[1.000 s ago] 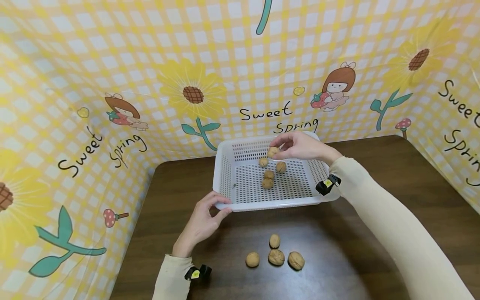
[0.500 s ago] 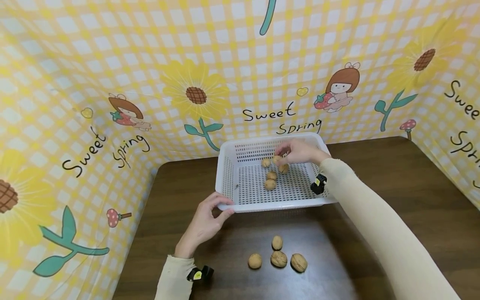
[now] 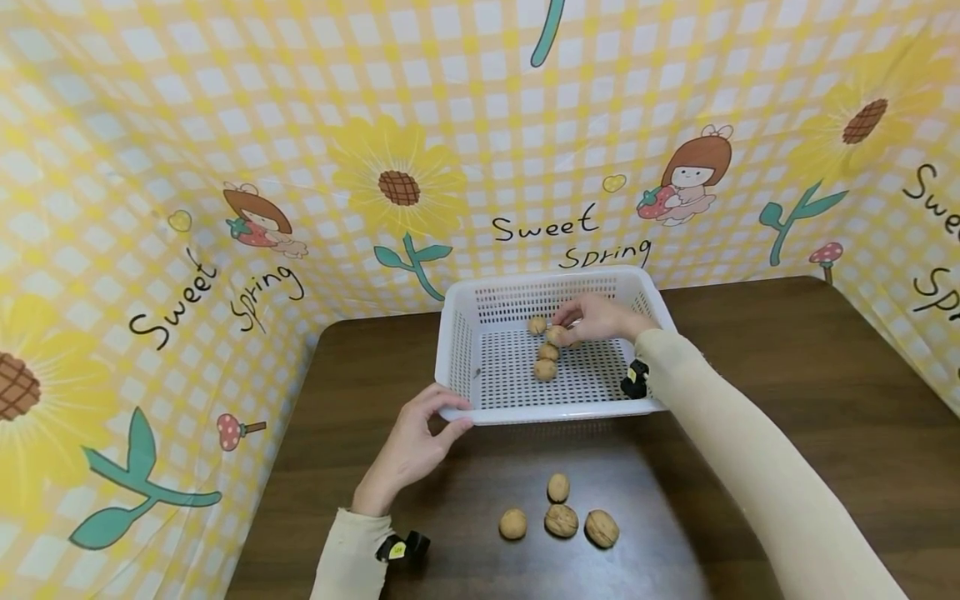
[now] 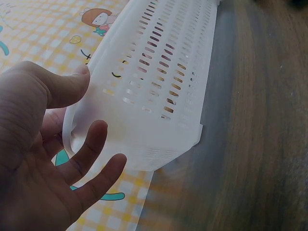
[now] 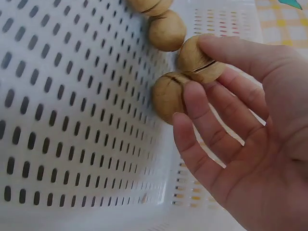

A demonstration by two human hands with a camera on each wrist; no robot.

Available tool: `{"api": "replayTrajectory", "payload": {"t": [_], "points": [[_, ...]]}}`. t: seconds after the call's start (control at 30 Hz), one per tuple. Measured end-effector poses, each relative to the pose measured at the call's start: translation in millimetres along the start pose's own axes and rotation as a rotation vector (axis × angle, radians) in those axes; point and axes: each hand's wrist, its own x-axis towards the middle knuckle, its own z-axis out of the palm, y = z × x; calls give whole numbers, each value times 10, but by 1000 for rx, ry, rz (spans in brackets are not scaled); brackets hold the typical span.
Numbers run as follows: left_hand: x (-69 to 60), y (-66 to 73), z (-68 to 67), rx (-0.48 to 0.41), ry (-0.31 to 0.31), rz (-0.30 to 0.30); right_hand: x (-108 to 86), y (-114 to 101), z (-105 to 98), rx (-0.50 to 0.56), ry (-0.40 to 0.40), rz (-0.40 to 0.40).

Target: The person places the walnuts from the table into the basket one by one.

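A white perforated plastic basket (image 3: 562,411) stands at the back of the table. My left hand (image 3: 411,440) pinches its near left corner, thumb on the outside of the rim, as the left wrist view shows. My right hand (image 3: 602,318) is inside the basket. Between its thumb and fingers it holds a walnut (image 5: 198,58), low over the perforated floor. Another walnut (image 5: 168,97) touches the fingertips and is mostly hidden in the head view. More walnuts lie to the left of the hand: one toward the back (image 3: 537,325) and a touching pair (image 3: 545,369).
On the dark wooden table (image 3: 360,367), several walnuts (image 3: 561,521) lie in front of the basket. A yellow checked cloth (image 3: 480,150) with printed flowers hangs behind and at the sides. A black wrist camera (image 3: 633,379) sits close to the basket's right wall.
My right hand has lowered into the basket with the walnut, coming down among the others. My left hand keeps its hold on the corner. The view has shifted slightly.
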Motion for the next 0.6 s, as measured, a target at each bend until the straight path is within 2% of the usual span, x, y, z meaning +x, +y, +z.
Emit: {"api": "replayTrajectory", "payload": {"t": [0.4, 0.6], "points": [[-7, 1, 6, -9, -4, 1, 28, 4, 55, 2, -8, -27], [-5, 0, 2, -4, -8, -2, 24, -10, 73, 3, -28, 0]]}}
